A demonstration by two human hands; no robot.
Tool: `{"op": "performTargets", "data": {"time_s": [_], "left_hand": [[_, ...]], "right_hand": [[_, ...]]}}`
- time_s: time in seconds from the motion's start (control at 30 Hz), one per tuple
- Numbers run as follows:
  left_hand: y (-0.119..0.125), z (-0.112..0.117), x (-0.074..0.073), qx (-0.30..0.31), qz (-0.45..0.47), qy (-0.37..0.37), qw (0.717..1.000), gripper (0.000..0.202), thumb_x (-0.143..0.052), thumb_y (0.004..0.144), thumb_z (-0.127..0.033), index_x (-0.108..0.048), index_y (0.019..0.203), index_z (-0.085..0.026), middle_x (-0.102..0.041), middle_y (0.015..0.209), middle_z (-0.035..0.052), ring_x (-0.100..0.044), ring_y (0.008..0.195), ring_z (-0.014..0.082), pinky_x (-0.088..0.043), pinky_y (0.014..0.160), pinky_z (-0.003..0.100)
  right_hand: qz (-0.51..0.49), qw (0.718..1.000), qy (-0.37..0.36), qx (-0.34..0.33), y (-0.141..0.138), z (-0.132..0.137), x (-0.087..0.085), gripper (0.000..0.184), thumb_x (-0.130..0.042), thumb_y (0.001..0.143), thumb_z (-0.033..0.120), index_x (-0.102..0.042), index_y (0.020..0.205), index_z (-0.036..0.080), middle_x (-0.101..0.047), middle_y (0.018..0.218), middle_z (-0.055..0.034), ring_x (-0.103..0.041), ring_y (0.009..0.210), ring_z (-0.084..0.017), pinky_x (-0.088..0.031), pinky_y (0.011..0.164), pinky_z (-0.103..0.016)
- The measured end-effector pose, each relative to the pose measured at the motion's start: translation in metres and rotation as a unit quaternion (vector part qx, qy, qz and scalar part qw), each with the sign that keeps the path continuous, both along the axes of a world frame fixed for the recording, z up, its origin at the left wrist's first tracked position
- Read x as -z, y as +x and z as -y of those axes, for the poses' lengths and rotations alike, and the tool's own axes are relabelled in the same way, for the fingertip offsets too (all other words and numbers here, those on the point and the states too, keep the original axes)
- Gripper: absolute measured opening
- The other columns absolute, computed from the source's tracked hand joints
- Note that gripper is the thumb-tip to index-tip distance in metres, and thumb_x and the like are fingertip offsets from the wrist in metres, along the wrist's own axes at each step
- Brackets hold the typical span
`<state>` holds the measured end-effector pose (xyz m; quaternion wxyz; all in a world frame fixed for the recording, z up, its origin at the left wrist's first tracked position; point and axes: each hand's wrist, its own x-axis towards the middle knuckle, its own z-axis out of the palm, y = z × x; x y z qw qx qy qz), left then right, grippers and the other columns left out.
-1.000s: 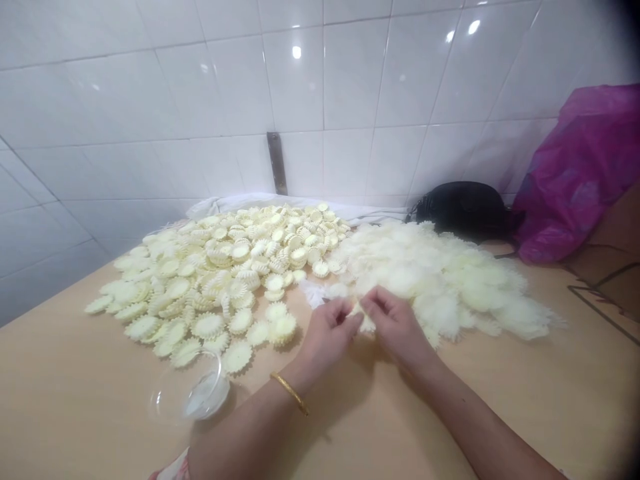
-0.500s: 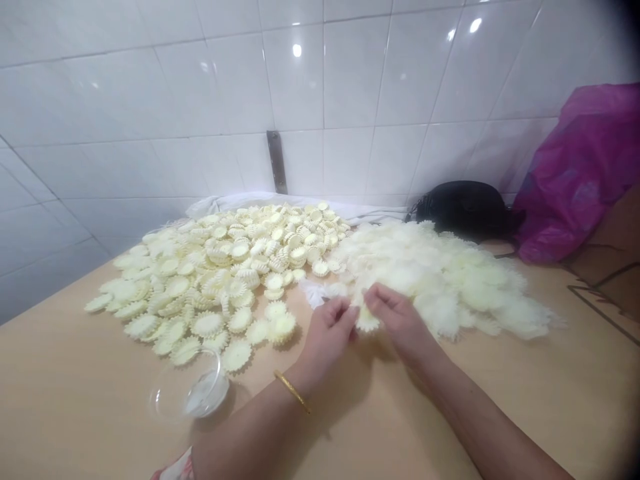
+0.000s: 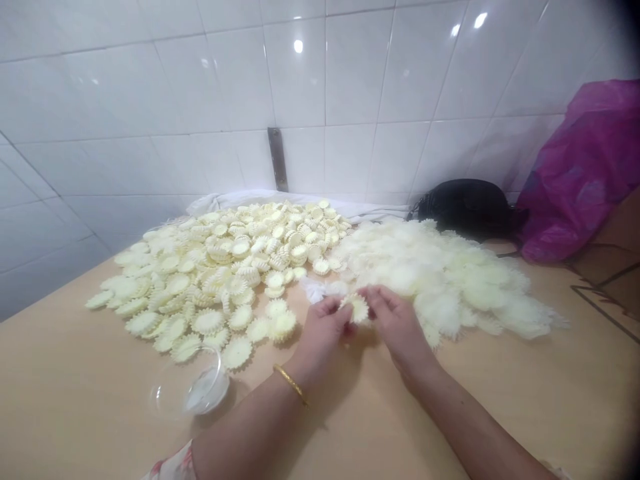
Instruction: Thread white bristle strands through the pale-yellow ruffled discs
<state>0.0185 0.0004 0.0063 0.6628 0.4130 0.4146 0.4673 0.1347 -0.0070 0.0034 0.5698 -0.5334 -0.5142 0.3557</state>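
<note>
A pale cream flower-shaped disc [image 3: 358, 309] with a scalloped edge is held up between my hands, over the middle of the table. My left hand [image 3: 323, 331] pinches its left side between thumb and fingers. Closed at the disc's upper right edge are the fingers of my right hand [image 3: 401, 327]; their tips are partly hidden. To the left lies a big heap of similar fluted cream discs [image 3: 210, 323], some stacked. Thinner, fluffier pale sheets with jagged edges [image 3: 470, 287] are piled beyond my right hand.
A clear plastic cup [image 3: 207, 393] containing something whitish lies at the front left of the wooden table [image 3: 85, 393]. White cloth [image 3: 240, 198] runs along the tiled wall [image 3: 200, 87]. At the back right are a black bag-like object [image 3: 465, 208] and a magenta plastic bag [image 3: 580, 173].
The disc has come up slightly and turned its face toward me. My right hand has tilted and moved slightly, staying close to the disc. The heaps look the same.
</note>
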Motion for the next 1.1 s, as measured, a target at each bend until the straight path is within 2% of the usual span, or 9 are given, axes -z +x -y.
{"op": "performTargets", "data": {"time_s": [0.17, 0.27, 0.37, 0.47, 0.6, 0.7, 0.83, 0.97, 1.1], "left_hand": [[-0.004, -0.006, 0.005, -0.021, 0.017, -0.007, 1.0, 0.024, -0.069, 0.064, -0.029, -0.051, 0.064, -0.015, -0.05, 0.056, -0.0026, -0.046, 0.047, 0.0066, -0.038, 0.05, 0.022], [-0.005, -0.008, 0.003, -0.037, 0.062, -0.05, 0.996, 0.022, -0.069, 0.065, -0.025, -0.051, 0.067, -0.014, -0.049, 0.054, -0.0032, -0.045, 0.045, 0.0063, -0.036, 0.048, 0.02], [-0.005, -0.009, 0.0, -0.036, 0.103, -0.099, 0.989, 0.017, -0.066, 0.068, -0.022, -0.052, 0.07, -0.013, -0.047, 0.052, -0.0033, -0.045, 0.045, 0.0058, -0.034, 0.047, 0.019], [-0.006, -0.008, -0.001, -0.004, 0.118, -0.114, 0.986, 0.023, -0.064, 0.071, -0.033, -0.054, 0.07, -0.012, -0.048, 0.053, -0.0018, -0.046, 0.046, 0.0066, -0.036, 0.048, 0.019], [-0.007, -0.006, -0.004, -0.018, 0.074, -0.066, 0.995, 0.037, -0.062, 0.069, -0.049, -0.054, 0.072, -0.013, -0.054, 0.062, 0.0005, -0.049, 0.048, 0.0072, -0.038, 0.049, 0.021], [-0.007, -0.005, -0.006, -0.004, 0.062, -0.046, 0.997, 0.032, -0.069, 0.065, -0.039, -0.055, 0.082, -0.016, -0.055, 0.065, -0.0006, -0.051, 0.052, 0.0081, -0.039, 0.051, 0.021], [-0.006, -0.005, -0.003, 0.009, 0.056, -0.048, 0.997, 0.024, -0.071, 0.061, -0.025, -0.053, 0.072, -0.014, -0.053, 0.061, -0.0014, -0.049, 0.053, 0.0076, -0.037, 0.05, 0.02], [-0.01, -0.011, 0.003, -0.087, -0.013, 0.033, 0.996, 0.023, -0.065, 0.067, -0.032, -0.05, 0.066, -0.014, -0.05, 0.061, -0.0022, -0.045, 0.053, 0.007, -0.037, 0.05, 0.02], [-0.018, -0.016, 0.003, -0.165, -0.049, 0.126, 0.977, 0.023, -0.06, 0.073, -0.037, -0.05, 0.07, -0.016, -0.048, 0.068, -0.0027, -0.045, 0.059, 0.0078, -0.041, 0.057, 0.022]], "right_hand": [[-0.013, 1.0, -0.012, 0.008, 0.003, 0.001, -0.006, 0.038, -0.047, 0.08, 0.049, -0.065, 0.088, 0.016, -0.057, 0.069, -0.0013, -0.052, 0.063, -0.014, -0.044, 0.062, -0.027], [0.081, 0.995, 0.056, -0.016, 0.004, 0.004, -0.01, 0.03, -0.049, 0.081, 0.042, -0.063, 0.095, 0.019, -0.061, 0.086, -0.0043, -0.055, 0.076, -0.017, -0.045, 0.07, -0.03], [0.192, 0.97, 0.129, -0.074, 0.003, 0.008, -0.011, 0.021, -0.055, 0.079, 0.03, -0.061, 0.097, 0.022, -0.059, 0.101, -0.0053, -0.054, 0.092, -0.019, -0.043, 0.078, -0.032], [0.213, 0.964, 0.134, -0.082, 0.003, 0.008, -0.01, 0.015, -0.053, 0.079, 0.024, -0.061, 0.091, 0.021, -0.06, 0.092, -0.0038, -0.054, 0.089, -0.019, -0.042, 0.078, -0.031], [0.122, 0.989, 0.076, -0.045, 0.007, 0.002, -0.008, 0.017, -0.051, 0.08, 0.032, -0.057, 0.072, 0.018, -0.054, 0.064, 0.0014, -0.049, 0.063, -0.014, -0.04, 0.06, -0.025], [0.077, 0.994, 0.052, -0.062, 0.006, 0.001, -0.006, 0.021, -0.051, 0.08, 0.035, -0.054, 0.068, 0.018, -0.05, 0.06, 0.0026, -0.046, 0.058, -0.012, -0.037, 0.055, -0.023], [0.128, 0.99, 0.041, -0.053, 0.001, 0.003, -0.003, 0.016, -0.047, 0.082, 0.032, -0.056, 0.082, 0.018, -0.054, 0.064, 0.0015, -0.049, 0.059, -0.013, -0.039, 0.056, -0.024], [0.269, 0.955, 0.127, -0.008, 0.005, 0.0, 0.0, 0.021, -0.039, 0.086, 0.024, -0.058, 0.085, 0.017, -0.059, 0.075, -0.004, -0.052, 0.07, -0.017, -0.04, 0.065, -0.028], [0.487, 0.857, 0.164, 0.038, 0.009, -0.011, 0.006, 0.029, -0.037, 0.081, 0.01, -0.063, 0.094, 0.017, -0.061, 0.093, -0.0096, -0.046, 0.083, -0.022, -0.035, 0.073, -0.034]]}}
